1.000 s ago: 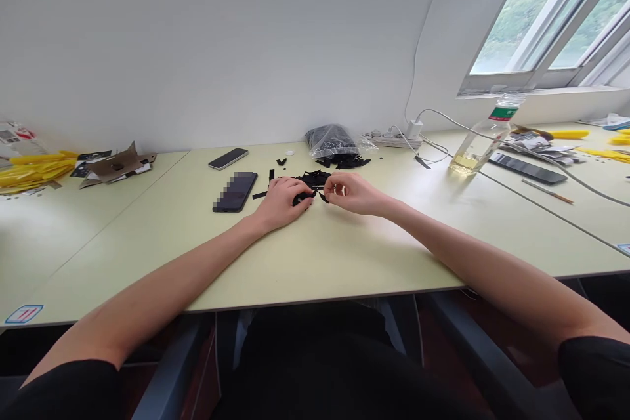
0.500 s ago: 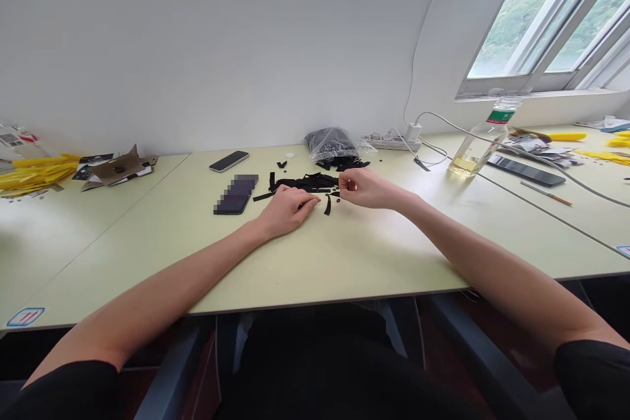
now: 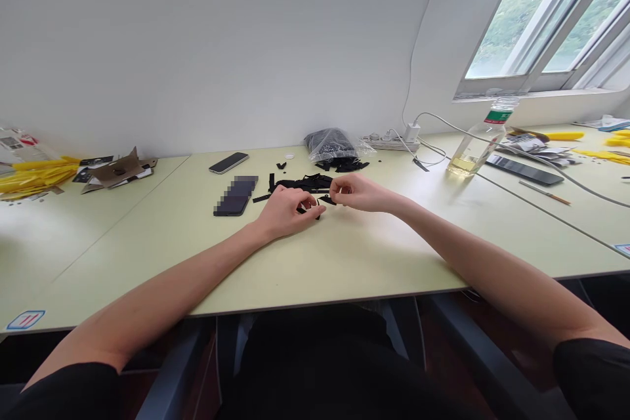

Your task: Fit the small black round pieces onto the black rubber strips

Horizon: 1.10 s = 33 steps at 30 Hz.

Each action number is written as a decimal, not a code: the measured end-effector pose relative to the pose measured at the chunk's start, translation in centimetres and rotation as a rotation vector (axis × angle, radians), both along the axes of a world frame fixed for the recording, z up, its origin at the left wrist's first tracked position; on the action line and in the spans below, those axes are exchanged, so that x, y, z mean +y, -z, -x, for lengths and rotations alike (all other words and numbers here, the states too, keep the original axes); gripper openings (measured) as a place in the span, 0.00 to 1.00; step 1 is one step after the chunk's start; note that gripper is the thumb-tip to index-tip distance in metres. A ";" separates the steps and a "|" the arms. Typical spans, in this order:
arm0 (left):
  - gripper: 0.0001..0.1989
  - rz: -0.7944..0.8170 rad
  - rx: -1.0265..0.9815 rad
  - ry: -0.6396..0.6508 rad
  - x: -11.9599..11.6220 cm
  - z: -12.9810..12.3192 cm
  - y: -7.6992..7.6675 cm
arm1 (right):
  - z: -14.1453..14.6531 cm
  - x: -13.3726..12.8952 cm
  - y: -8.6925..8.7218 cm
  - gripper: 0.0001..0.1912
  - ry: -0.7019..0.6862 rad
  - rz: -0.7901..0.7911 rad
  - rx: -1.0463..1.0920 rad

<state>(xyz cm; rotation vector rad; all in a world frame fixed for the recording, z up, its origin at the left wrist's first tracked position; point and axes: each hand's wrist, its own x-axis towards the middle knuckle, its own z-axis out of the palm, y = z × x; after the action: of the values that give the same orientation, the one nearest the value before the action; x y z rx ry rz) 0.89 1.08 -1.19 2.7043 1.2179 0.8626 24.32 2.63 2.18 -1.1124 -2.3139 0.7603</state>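
My left hand (image 3: 288, 211) rests on the table with its thumb and fingers closed on a thin black strip (image 3: 317, 212). Part of that strip is covered by the fingers. Just to the right, my right hand (image 3: 361, 192) is pinched, and whatever sits between its fingertips is too small to make out. Close to those fingertips lies a small dark piece (image 3: 327, 199). Behind both hands spreads a loose pile of flat black strips (image 3: 305, 182).
A clear plastic bag of black pieces (image 3: 331, 142) lies against the wall. Two phones, one pixelated (image 3: 235, 197) and one dark (image 3: 229, 162), are at left. Rightward stand a power strip (image 3: 391, 142) with white cables and a bottle (image 3: 475, 144) of yellowish liquid.
My right hand has moved slightly left and nearer to me. The curved black strip that lay between the hands is gone from its place, and a strip now shows in my left fingers.
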 end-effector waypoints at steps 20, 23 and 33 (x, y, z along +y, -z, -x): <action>0.18 0.034 0.090 0.057 -0.7 -0.2 -0.4 | -0.3 -0.3 -0.5 0.04 -0.054 -0.006 -0.174; 0.15 -0.019 0.106 0.059 -0.3 -0.2 0.0 | -0.2 -0.5 -0.6 0.04 -0.124 0.051 -0.144; 0.10 0.020 0.070 0.075 0.0 0.1 0.1 | -0.5 -0.1 0.4 0.18 -0.091 -0.130 -0.179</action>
<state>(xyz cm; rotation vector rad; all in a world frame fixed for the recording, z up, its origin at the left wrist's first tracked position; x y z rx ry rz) 0.82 1.08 -1.33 2.7663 1.1224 0.7487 24.82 2.55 1.79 -1.0614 -2.5379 0.5523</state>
